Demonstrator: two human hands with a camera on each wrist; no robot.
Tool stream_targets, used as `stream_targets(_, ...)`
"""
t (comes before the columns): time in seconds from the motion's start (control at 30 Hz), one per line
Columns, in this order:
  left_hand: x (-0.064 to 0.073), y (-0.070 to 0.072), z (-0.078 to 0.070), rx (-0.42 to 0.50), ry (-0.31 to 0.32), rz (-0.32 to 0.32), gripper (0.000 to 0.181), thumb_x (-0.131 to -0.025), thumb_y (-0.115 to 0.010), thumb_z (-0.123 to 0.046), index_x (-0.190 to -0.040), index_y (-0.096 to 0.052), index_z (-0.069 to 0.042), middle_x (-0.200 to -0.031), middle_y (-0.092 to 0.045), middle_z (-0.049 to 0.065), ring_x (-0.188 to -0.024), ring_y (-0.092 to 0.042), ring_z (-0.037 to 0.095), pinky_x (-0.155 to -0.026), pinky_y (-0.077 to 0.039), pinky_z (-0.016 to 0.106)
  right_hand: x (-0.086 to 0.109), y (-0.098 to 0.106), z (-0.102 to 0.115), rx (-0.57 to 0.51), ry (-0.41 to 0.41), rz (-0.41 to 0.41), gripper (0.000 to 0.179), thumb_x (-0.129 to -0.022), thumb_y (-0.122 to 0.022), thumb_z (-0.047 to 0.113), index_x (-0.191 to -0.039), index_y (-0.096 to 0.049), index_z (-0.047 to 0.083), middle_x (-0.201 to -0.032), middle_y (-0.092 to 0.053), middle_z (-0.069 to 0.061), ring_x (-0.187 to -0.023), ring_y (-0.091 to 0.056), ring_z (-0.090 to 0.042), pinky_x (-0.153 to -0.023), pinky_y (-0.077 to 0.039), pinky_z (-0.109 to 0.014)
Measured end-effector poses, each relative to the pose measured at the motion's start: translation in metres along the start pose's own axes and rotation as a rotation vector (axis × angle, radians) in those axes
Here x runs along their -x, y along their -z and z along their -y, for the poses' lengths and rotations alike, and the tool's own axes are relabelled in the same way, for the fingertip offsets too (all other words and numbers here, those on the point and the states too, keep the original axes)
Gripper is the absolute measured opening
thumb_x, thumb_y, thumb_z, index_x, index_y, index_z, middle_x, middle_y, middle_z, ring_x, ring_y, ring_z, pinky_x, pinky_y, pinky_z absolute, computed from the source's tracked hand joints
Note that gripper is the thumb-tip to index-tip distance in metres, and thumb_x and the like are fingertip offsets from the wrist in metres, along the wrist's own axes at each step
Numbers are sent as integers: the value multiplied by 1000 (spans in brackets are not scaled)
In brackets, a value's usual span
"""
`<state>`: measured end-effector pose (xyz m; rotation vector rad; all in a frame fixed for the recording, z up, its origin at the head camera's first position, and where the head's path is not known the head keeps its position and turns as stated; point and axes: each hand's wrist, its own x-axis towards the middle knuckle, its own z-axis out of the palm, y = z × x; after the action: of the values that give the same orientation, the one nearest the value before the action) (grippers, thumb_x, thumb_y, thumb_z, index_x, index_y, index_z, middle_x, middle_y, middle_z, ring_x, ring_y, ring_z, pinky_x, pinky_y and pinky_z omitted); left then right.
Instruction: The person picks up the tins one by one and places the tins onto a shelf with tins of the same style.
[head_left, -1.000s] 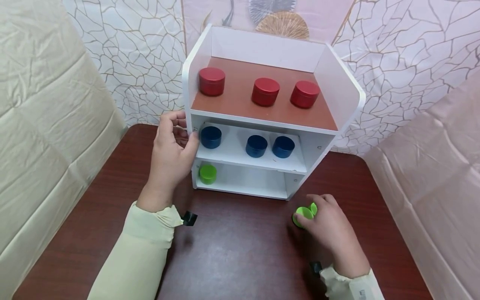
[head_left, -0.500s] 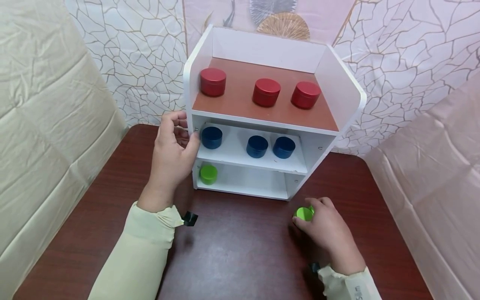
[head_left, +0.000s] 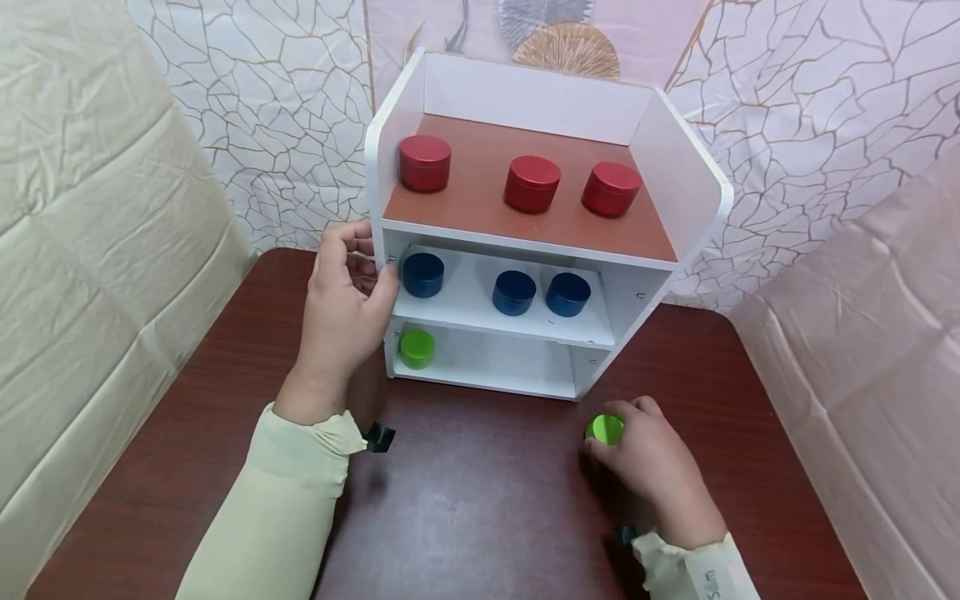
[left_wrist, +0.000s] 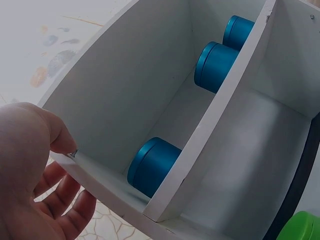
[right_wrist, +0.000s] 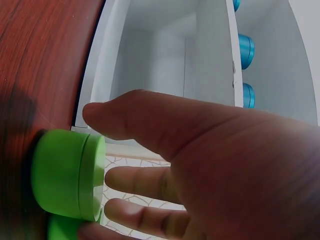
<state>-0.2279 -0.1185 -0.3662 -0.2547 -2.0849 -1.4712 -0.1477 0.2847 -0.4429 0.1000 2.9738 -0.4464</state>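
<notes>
In the head view my left hand [head_left: 341, 300] holds the left side panel of a white shelf unit [head_left: 495, 383], thumb on the front edge and fingers behind. Near the unit's right front corner, my right hand [head_left: 660, 467] hovers over a green round tin [head_left: 606, 429] standing on the table. The right wrist view shows the thumb apart from this tin [right_wrist: 60, 172] and fingers spread near its lid; whether any touches it, I cannot tell. A second green thing [right_wrist: 62, 227] sits beside it, mostly hidden. Another green tin [head_left: 417, 348] stands at the left of the lowest shelf.
On the top board stand red tins [head_left: 424, 163], spaced apart. Blue tins [head_left: 513, 292] stand on the middle shelf. The dark wooden table [head_left: 472, 500] extends in front, and patterned fabric [head_left: 292, 108] hangs behind.
My right hand has shifted slightly left over the green tin, and the second green thing beside it has gone out of sight in the head view. My left hand has stayed put.
</notes>
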Motion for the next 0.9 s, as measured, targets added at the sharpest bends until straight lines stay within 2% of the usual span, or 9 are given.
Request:
stream_targets(0.23, 0, 0, 0, -1, 1, 1, 46, -107, -68, -12, -149, -51, -12, -133, -63, 11, -102, -62, 15, -86, -56, 20, 0, 0, 0, -1, 23, 0, 68, -89, -91, 39, -143, -71, 3, -135, -59, -27, -92, -66, -31, -74, -61, -43)
stream_targets(0.47, 0, 0, -1, -4, 1, -1, 46, -106, -68, -13, -149, -51, -12, -133, -63, 11, -102, -62, 15, -86, -56, 20, -11, -14, -16, 12, 47, -30, 67, -87, -94, 41, -140, -73, 6, -131, -61, -25, -94, -66, -36, -78, -61, -48)
stream_targets(0.7, 0, 0, -1, -6, 2, -1, 46, -106, -68, -13, -149, -51, -11, -133, -63, 12, -101, -62, 16, -85, -56, 19, -3, -4, -1, 16, 49, -2, 64, -88, -93, 29, -142, -71, 2, -138, -65, -26, -101, -67, -34, -85, -63, -53)
stream_targets(0.9, 0, 0, 0, -8, -1, -3, 45, -106, -68, -13, -149, -51, -12, -133, -63, 11, -101, -62, 15, -85, -56, 19, -2, -3, 2, 20, 40, 10, 62, -89, -91, 25, -143, -70, 2, -137, -67, -27, -102, -68, -35, -85, -64, -53)
